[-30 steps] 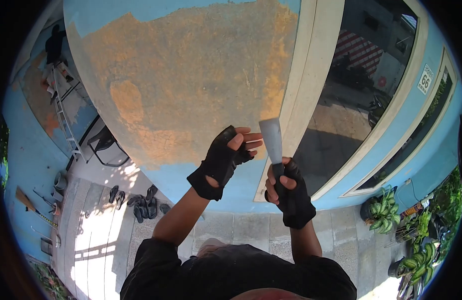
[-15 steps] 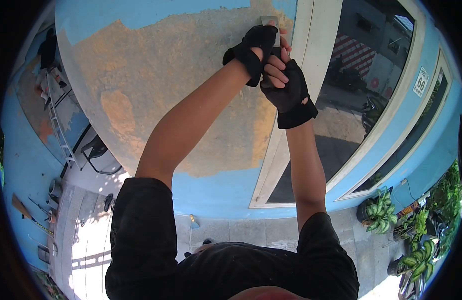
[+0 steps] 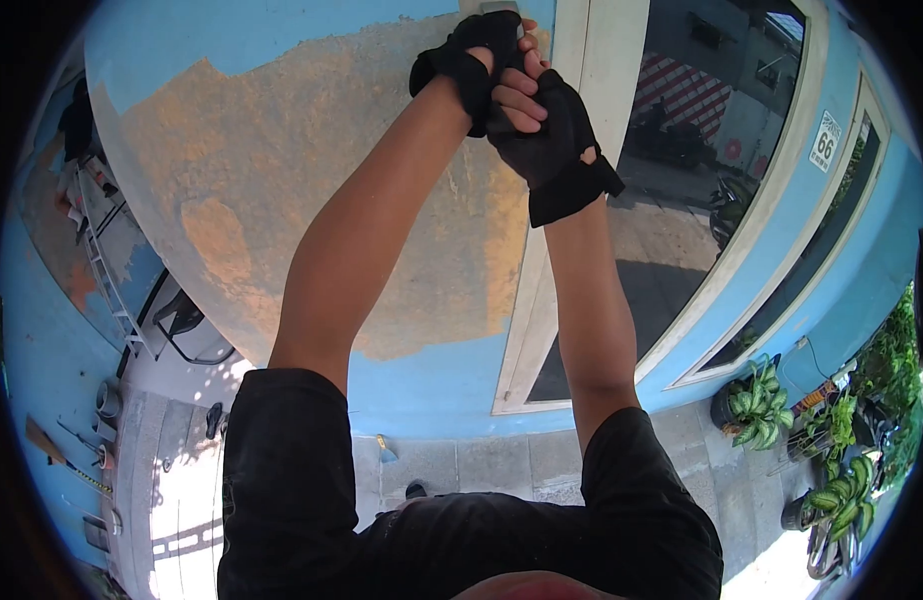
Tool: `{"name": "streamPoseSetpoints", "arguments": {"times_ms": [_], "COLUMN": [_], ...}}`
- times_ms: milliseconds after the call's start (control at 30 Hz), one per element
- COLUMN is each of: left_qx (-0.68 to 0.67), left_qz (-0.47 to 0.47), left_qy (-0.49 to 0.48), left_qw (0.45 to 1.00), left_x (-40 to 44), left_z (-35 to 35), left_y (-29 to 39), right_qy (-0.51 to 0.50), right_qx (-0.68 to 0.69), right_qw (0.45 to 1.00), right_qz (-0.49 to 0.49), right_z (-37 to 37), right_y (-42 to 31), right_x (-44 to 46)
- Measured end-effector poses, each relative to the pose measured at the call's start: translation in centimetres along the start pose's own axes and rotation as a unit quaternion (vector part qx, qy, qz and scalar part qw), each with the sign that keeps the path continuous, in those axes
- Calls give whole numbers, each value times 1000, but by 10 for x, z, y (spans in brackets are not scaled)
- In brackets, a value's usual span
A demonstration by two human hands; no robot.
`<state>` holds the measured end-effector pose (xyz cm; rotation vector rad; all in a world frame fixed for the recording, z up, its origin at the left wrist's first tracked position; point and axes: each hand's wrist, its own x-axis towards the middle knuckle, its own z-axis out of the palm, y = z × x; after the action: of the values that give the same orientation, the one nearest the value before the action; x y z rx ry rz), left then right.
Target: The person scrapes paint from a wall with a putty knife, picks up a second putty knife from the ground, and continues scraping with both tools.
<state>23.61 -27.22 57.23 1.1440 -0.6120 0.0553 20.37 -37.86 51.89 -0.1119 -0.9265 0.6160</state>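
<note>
I see the flat grey metal scraper [image 3: 499, 7] pointing up the blue-and-tan wall [image 3: 312, 120], above the nearer, black-gloved left hand [image 3: 480, 48] (whose grip I can't tell); the black-gloved right hand [image 3: 544, 125] looks clamped on the hidden handle.

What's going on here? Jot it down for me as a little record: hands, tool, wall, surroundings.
Left hand: black fingerless glove, covering most of the scraper
Right hand: matching glove, fingers curled, just below the left in view
Tool: scraper, only a sliver of metal showing at the top edge; handle hidden
Wall: blue paint around a bared grey-and-orange patch
Right side: window, number plate 66, potted plants
Left side: ladder, another person beside it
</note>
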Motion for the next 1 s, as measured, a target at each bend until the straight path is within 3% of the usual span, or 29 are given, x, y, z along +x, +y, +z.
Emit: {"name": "streamPoseSetpoints", "arguments": {"times_ms": [67, 200, 233, 400, 467, 533, 633, 733, 767, 900, 1000], "left_qx": [30, -58, -31, -22, 45, 68, 17, 97, 69, -23, 42], "left_qz": [-31, -31, -63, -48, -12, -38, -47, -18, -61, -66, -31], "left_qy": [14, -29, 8, -2, 56, 67, -6, 44, 26, -20, -24], "left_qw": [999, 997, 998, 999, 997, 995, 999, 994, 995, 997, 998], "left_x": [-3, -17, -15, -12, -21, -30, 0, -12, -16, -9, 5], "left_z": [-3, 9, 8, 5, 21, 25, -14, 5, 7, -8, -18], "left_y": [-1, 10, 10, -3, 9, 16, -7, 18, 27, 5, 12], "right_qy": [-2, 7, 13, -16, -6, 3, -10, -7, -6, -15, -13], "right_qx": [-17, 26, 29, -17, -9, 44, 20, 10, 15, 33, 45], "right_qw": [1000, 1000, 999, 1000, 1000, 999, 1000, 1000, 1000, 999, 999], "right_qz": [-14, 3, 3, -4, -5, 18, -5, -5, -3, 0, -5], "right_z": [-2, 7, 4, -7, -6, -5, -13, -2, 4, -8, -2], "right_y": [10, 5, 6, 11, 1, -2, 12, 4, 3, 12, 11], "right_x": [-10, -4, -7, -16, -6, 0, -7, 6, 9, -2, 8]}}
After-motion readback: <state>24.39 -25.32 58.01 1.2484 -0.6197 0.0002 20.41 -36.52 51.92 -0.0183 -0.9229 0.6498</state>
